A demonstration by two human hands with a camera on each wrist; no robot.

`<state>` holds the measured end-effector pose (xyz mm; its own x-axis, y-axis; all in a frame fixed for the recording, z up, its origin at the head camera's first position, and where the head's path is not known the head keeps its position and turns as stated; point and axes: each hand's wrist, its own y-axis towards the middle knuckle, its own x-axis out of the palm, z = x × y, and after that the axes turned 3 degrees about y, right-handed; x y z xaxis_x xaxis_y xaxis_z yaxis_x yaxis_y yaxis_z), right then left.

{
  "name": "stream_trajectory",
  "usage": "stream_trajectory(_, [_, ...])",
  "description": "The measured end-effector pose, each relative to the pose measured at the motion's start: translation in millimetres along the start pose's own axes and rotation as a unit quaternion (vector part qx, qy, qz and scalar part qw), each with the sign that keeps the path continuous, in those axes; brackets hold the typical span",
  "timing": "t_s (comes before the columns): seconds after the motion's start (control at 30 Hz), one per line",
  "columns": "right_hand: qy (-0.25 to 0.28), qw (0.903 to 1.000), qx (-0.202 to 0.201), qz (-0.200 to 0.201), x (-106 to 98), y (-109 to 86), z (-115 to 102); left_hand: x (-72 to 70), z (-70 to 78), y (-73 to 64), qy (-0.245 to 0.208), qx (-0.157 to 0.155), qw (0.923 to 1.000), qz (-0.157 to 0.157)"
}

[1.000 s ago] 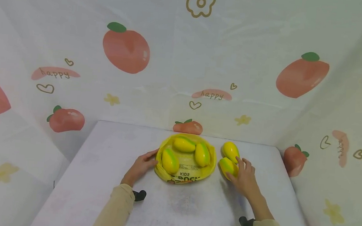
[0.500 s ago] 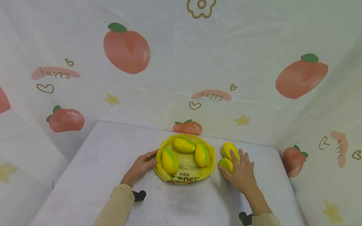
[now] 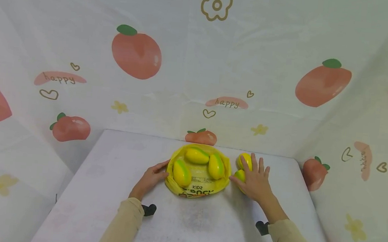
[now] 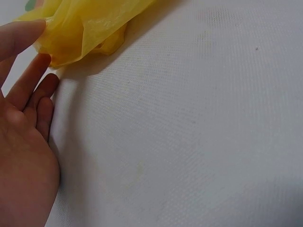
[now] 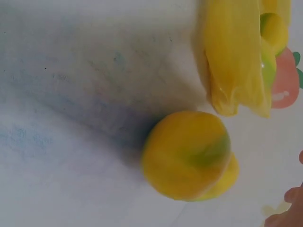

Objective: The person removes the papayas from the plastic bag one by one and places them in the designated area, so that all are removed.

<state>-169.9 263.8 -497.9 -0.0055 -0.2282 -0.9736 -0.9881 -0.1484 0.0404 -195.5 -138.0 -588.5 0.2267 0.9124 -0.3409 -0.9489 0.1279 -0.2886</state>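
A yellow plastic bag (image 3: 196,182) lies open at the table's far middle with three yellow-green mangoes (image 3: 196,155) on it. My left hand (image 3: 150,178) rests flat at the bag's left edge, and its thumb and straight fingers (image 4: 33,78) touch the bag (image 4: 85,23). Two more mangoes (image 3: 245,160) lie just right of the bag. My right hand (image 3: 254,181) lies spread over both of them with straight fingers and hides most of the nearer one. In the right wrist view the nearer mango (image 5: 187,153) sits on the table beside the bag (image 5: 234,61).
The white table (image 3: 186,219) stands in a corner of cloth-covered walls (image 3: 197,79) printed with fruit. The cloth rises directly behind the bag and close to the right of the mangoes.
My right hand has slid forward and a little left over the two loose mangoes and covers more of them. The left hand and the bag have stayed put.
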Motion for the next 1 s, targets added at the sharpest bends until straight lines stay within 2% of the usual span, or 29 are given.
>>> stream_trajectory(0.27, [-0.009, 0.9995, -0.028, -0.008, 10, 6.3, -7, 0.9, -3.5, 2.2, -0.013, -0.002, 0.9999, 0.001])
stream_trajectory(0.53, [-0.012, 0.9974, -0.071, -0.008, 10, 13.6, -26, -0.2, -4.0, 2.9, -0.008, -0.004, 1.0000, -0.001])
stream_trajectory(0.83, [0.000, 0.9950, -0.096, -0.028, 12, 19.9, -48, 1.0, -2.0, 3.1, -0.007, -0.013, 0.9999, 0.004])
stream_trajectory(1.0, [-0.014, 0.9920, -0.115, -0.050, 17, 22.9, -62, 0.6, -1.3, 1.9, -0.009, -0.014, 0.9999, 0.003])
